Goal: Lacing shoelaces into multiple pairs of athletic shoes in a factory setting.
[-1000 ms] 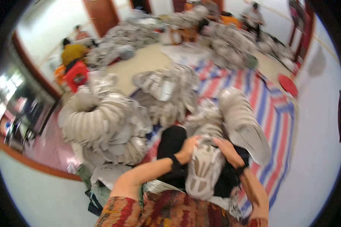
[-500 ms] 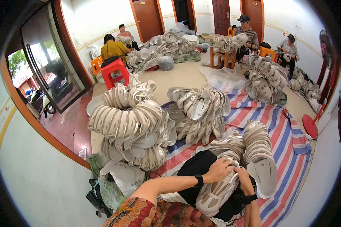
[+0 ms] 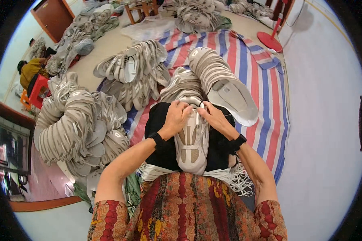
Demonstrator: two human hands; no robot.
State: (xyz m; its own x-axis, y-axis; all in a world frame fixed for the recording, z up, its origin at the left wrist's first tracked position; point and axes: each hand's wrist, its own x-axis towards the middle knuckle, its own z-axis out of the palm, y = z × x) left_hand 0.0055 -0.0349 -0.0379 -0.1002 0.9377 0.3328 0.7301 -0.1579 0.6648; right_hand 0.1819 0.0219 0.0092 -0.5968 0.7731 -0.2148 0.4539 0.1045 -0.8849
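The left hand (image 3: 176, 121) had its fingers bent and gathered at the left edge of the opening of a beige shoe (image 3: 190, 150), grasping it; the right hand (image 3: 216, 121) had thumb and fingers drawn together on the opposite edge, likewise grasping. Whether the fingertips also pinched a lace could not be told. Both hands lay palm-down, converging at the shoe's far end, the forearms angled inward from either side, each with a black wristband (image 3: 157, 141). The shoe rested toe toward the wearer, upon black cloth (image 3: 153, 118). Loose white laces (image 3: 241, 182) lay to its near right. Beyond the shoe, slightly right, extended a nested row of shoes (image 3: 219, 76); a striped sheet (image 3: 265, 132) spread to its right.
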